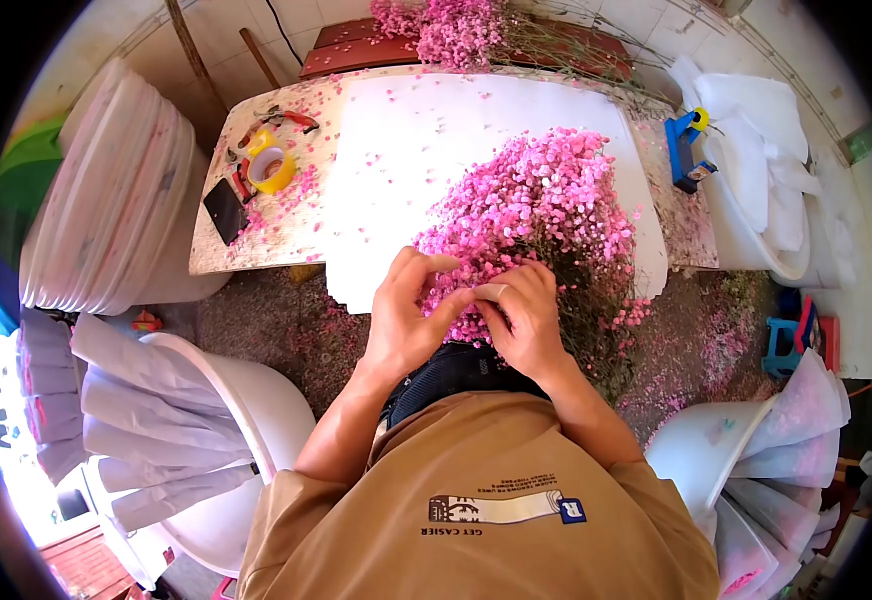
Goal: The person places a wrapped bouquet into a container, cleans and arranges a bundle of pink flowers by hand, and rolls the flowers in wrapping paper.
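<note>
A bunch of pink baby's breath (546, 200) lies across a white paper sheet (396, 150), its dark green stems fanning down at the right. Both hands are at the near edge of the blossoms, just above my lap. My left hand (411, 312) has curled fingers, and its thumb reaches across to the right fingertips. My right hand (524, 315), with a ring on one finger, is closed in a pinch there. Whatever sits between the fingertips is too small to make out.
A tape roll (272, 170), a phone (225, 211) and red-handled cutters (301, 121) lie on the table's left. A blue tape dispenser (686, 150) stands right. Stacked white tubs (116, 190) and bins of wrapped bunches (166, 410) flank me. More pink flowers (456, 35) lie behind.
</note>
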Demonstrator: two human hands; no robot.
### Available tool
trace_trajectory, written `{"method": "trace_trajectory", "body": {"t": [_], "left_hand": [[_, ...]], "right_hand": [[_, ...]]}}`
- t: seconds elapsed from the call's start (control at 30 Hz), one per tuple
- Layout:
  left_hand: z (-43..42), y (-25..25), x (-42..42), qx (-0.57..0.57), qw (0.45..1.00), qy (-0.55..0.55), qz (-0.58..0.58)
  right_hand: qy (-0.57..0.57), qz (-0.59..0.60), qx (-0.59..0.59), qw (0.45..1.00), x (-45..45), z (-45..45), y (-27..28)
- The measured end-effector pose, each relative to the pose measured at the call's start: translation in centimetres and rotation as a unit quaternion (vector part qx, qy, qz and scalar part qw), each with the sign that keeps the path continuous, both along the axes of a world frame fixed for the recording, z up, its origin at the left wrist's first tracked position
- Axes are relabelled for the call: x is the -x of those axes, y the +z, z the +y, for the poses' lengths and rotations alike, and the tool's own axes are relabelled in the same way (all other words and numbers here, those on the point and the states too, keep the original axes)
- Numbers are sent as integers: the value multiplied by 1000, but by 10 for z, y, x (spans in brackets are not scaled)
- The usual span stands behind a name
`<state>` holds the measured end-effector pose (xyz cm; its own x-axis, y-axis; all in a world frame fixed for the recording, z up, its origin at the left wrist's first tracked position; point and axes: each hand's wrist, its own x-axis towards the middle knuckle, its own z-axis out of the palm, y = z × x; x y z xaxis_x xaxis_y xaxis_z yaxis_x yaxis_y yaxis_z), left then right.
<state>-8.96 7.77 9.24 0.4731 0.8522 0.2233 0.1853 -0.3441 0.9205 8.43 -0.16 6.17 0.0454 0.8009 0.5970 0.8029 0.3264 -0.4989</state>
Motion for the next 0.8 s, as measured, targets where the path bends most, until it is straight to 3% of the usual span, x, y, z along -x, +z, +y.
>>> {"method": "trace_trajectory", "body": {"t": [0.07,0.23,0.3,0.47,0.53,0.8], "left_hand": [[2,-5,-7,-109,994,4,27],[0,-17,1,-50,999,10,-20],[5,-30,11,71,988,-4,-134],[9,-1,11,91,992,34,-79],[19,0,12,-129,989,-22,68],[24,-17,-4,-219,971,9,91]], "right_hand": [[0,-10,1,1000,1,-1,0],[-25,-15,7,1000,3,-1,2],[-8,-30,-5,1000,2,0,-2],[0,-38,-8,999,3,2,-8],[-1,-40,-9,999,3,2,-9],[5,-48,-4,999,3,1,-8]]}}
